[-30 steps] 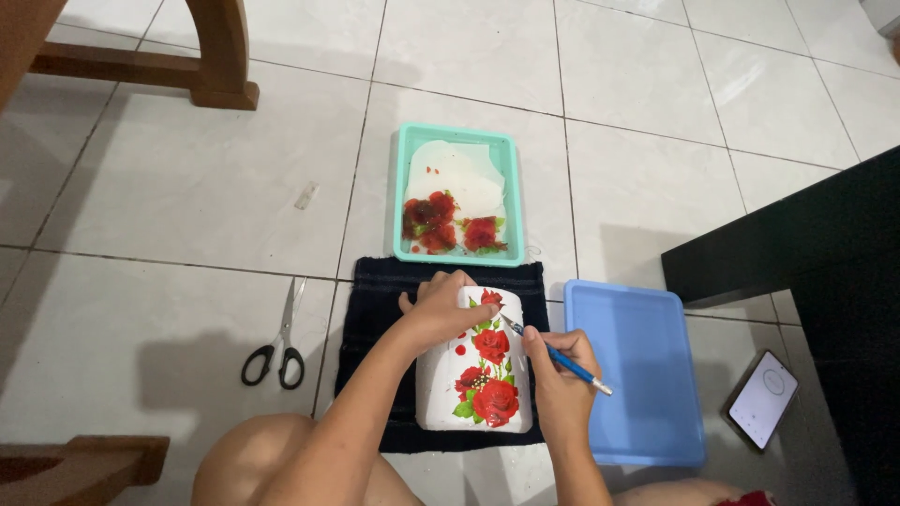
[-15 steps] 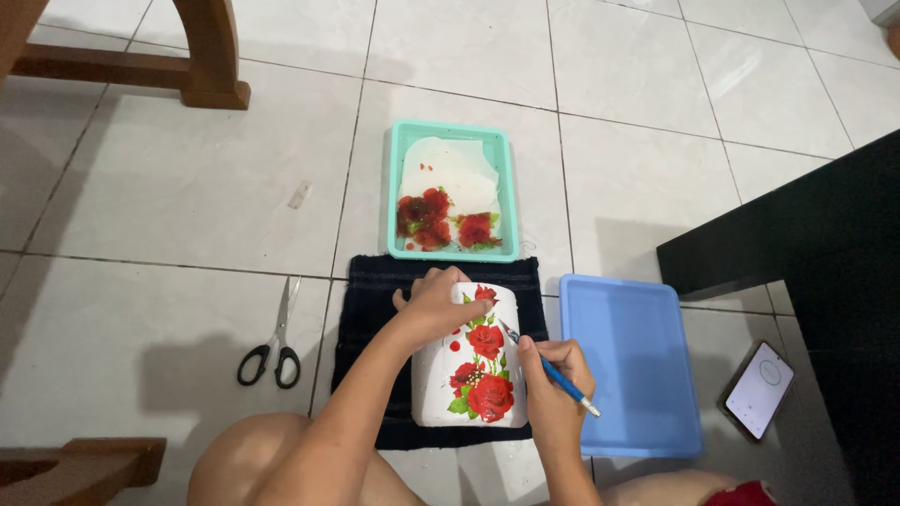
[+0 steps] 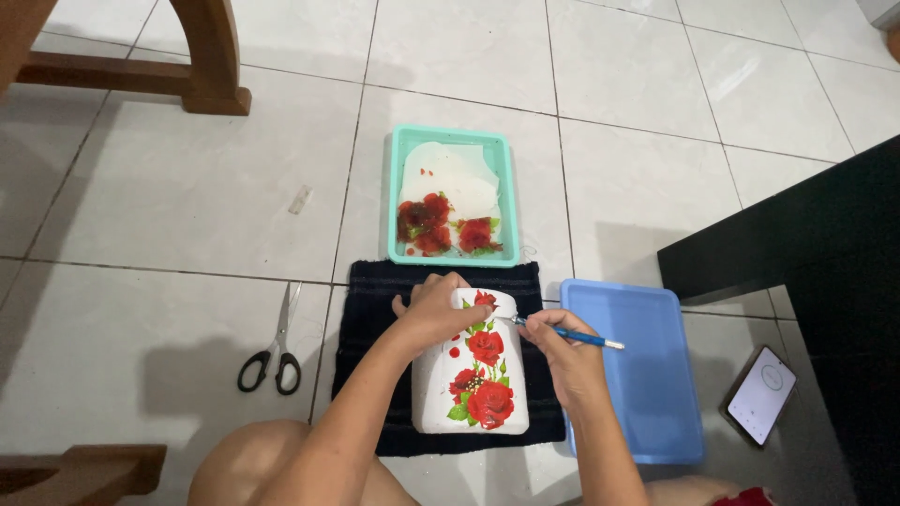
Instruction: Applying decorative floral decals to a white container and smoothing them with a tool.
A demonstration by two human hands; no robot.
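Hands: left [image 3: 436, 309] grips one jar [image 3: 469, 379], right [image 3: 562, 351] pinches one brush [image 3: 572, 335]; two trays.

Two trays: one teal [image 3: 395, 197], one blue [image 3: 656, 375]. One white rose-patterned jar [image 3: 469, 394], one brush [image 3: 572, 335], one pair of scissors [image 3: 274, 345]. One dark cloth [image 3: 370, 319], one phone [image 3: 759, 394].

The tiled floor [image 3: 169, 197] carries scissors [image 3: 274, 349], dark cloth [image 3: 370, 309], teal tray [image 3: 395, 201], blue tray [image 3: 656, 375], phone [image 3: 759, 394]
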